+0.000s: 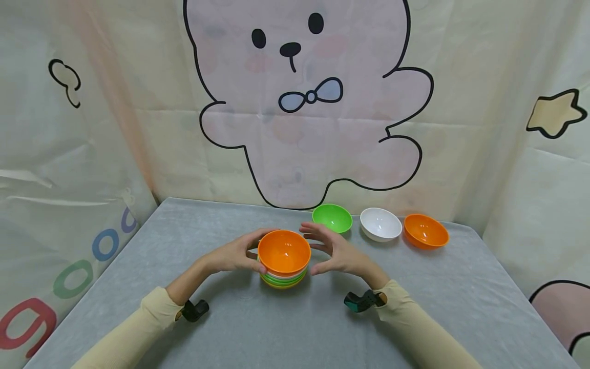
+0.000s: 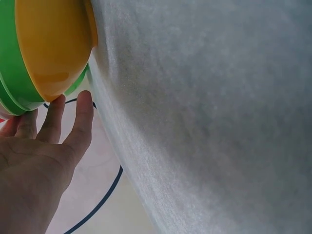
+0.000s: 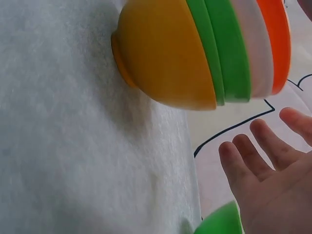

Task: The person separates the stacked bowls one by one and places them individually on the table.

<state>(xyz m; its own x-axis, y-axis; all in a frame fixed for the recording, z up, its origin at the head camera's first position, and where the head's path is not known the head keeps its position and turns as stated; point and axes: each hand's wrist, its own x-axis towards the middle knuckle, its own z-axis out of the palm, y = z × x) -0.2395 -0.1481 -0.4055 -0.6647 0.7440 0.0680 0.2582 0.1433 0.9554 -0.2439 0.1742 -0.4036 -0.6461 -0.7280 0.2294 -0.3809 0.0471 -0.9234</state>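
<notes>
A stack of nested bowls stands upright on the table, with a yellow bowl at the bottom. Above it come two green rims, then a white bowl and an orange bowl on top. My left hand holds the stack's left side, thumb at the front and fingers reaching round behind. In the left wrist view its fingertips meet the bowls' side. To the right of the stack, my right hand is spread with a gap between its fingers and the rims, holding nothing.
Along the back right of the grey-covered table stand a green bowl, a white bowl and an orange bowl in a row. The green one sits just behind my right hand. A printed curtain hangs behind the table.
</notes>
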